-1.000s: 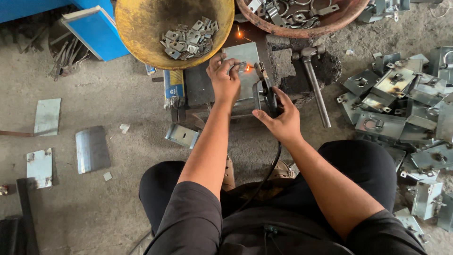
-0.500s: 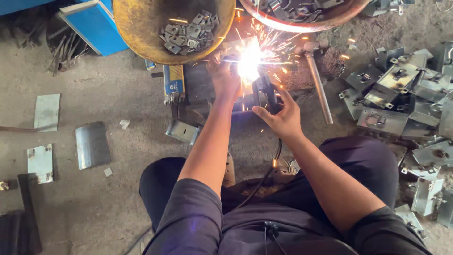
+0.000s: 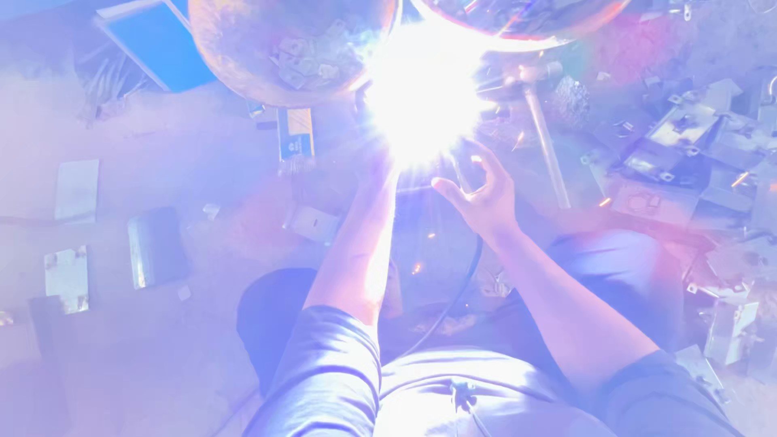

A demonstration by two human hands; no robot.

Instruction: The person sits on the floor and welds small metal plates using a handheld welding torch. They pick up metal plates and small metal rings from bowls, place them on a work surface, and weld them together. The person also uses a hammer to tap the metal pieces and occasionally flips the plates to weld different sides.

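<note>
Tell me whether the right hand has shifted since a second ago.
No: the right hand still sits just left of the long metal rod, as before.

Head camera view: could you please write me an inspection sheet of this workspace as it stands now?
Surface: bare concrete floor, dusty.
Job's things: welding flash whites out the workpiece; torch handle mostly hidden in the right hand.
Clutter: two round pans of small metal parts; heap of metal brackets; flat plates; a hammer.
Grippers: right hand curled round the torch; left hand lost in glare.
Cables: dark lead runs from the right hand toward the lap.
Surroundings: blue panel at top left.
</note>
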